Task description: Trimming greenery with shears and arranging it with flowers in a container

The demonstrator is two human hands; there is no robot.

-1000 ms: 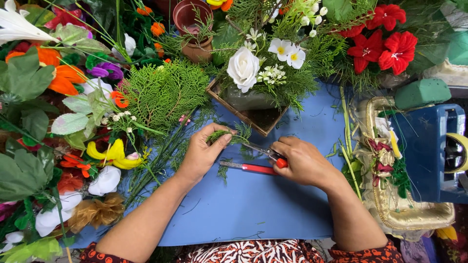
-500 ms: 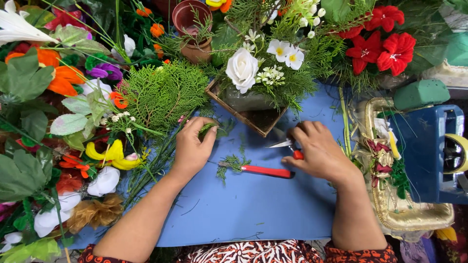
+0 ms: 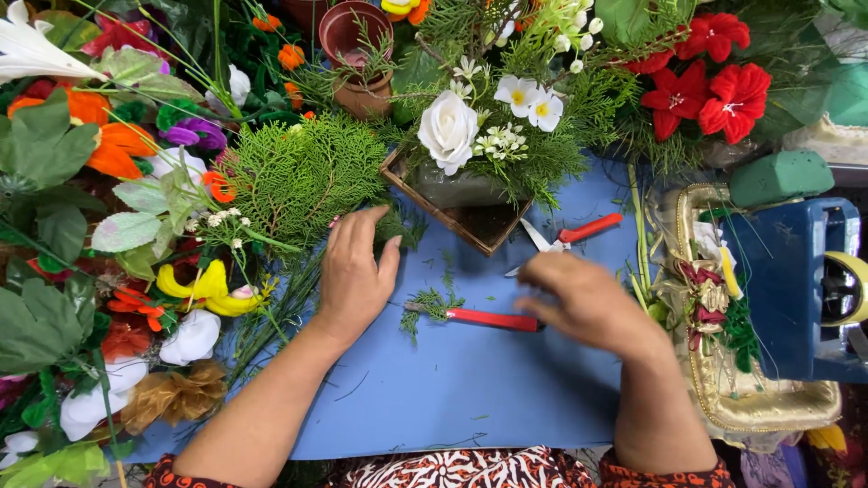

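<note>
Head view, I see both hands over the blue mat point(image 3: 452, 398). Left hand point(image 3: 354, 271) lies palm down, fingers loosely together, fingertips in the green cypress foliage point(image 3: 303, 176) at the mat's upper left; I can't tell whether it grips a sprig. Right hand point(image 3: 588, 303) is blurred, fingers curled, just over the near end of the red-handled tool point(image 3: 488, 318) lying flat on the mat; can't tell if it actually holds it. A small green sprig point(image 3: 432, 303) sits at that tool's left tip. Red-handled scissors point(image 3: 570, 237) lie open just beyond the right hand, beside the wooden box arrangement point(image 3: 479, 226) with a white rose point(image 3: 447, 131). Gold basket point(image 3: 723, 398) at right.
</note>
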